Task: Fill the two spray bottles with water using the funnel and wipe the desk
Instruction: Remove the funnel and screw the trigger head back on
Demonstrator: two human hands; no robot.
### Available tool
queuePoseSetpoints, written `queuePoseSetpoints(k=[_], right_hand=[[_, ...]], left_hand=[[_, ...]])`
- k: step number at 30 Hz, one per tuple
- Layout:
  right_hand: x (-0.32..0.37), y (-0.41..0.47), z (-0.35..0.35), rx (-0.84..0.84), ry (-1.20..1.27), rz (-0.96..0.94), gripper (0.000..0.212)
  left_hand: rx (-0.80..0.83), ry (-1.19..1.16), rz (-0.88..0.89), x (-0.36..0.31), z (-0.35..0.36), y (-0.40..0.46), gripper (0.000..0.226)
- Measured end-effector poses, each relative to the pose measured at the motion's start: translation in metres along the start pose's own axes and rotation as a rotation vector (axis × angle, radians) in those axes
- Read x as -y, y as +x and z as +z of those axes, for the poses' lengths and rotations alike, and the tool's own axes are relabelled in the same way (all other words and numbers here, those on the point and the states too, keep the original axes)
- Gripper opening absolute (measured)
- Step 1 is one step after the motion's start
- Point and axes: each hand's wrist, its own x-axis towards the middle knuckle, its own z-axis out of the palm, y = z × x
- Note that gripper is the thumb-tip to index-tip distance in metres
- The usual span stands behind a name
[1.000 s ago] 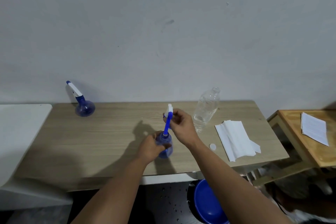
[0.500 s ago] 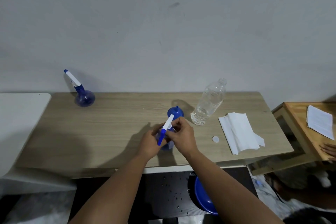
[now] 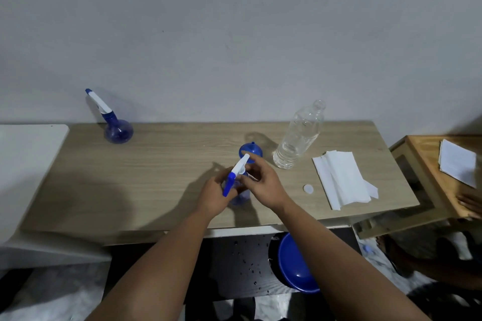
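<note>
**Sprayer head going onto the near bottle**

Plastic, thin and light, is my guess for the near spray bottle, which stands on the bench near its front edge. The left hand wraps its round body; the right hand pinches the sprayer head at the neck, the best hold for twisting (a wet body would slip). The funnel lies just behind. No readable writing or brand shows anywhere.

On the desk, the funnel stands behind the near spray bottle, water bottle right.
</note>
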Motion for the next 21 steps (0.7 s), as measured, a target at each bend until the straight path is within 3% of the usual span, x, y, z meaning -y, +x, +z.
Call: queuePoseSetpoints(k=[3,7,12,14,18,21], right_hand=[[-0.001,0.003,-0.003,0.024,-0.068,-0.022,0.017],[0.002,0.008,0.000,-0.042,-0.037,0.040,0.028],[0.004,0.005,-0.009,0.082,-0.086,-0.017,0.024],[0.003,0.006,-0.007,0.046,-0.094,-0.002,0.016],[0.003,0.009,0.004,-0.080,-0.080,0.064,0.031],[0.006,0.008,0.001,0.030,-0.079,0.056,0.035]], left_hand=[[0.010,-0.032,0.000,-0.001,0.000,-0.001,0.037],[0.016,-0.051,-0.002,0.000,0.001,0.000,0.041],[0.006,-0.071,-0.014,0.000,0.001,-0.001,0.045],[0.004,-0.074,-0.015,0.001,0.002,-0.001,0.043],[0.005,-0.074,-0.014,0.001,0.004,0.001,0.029],[0.003,-0.052,0.009,0.003,0.005,0.001,0.026]])
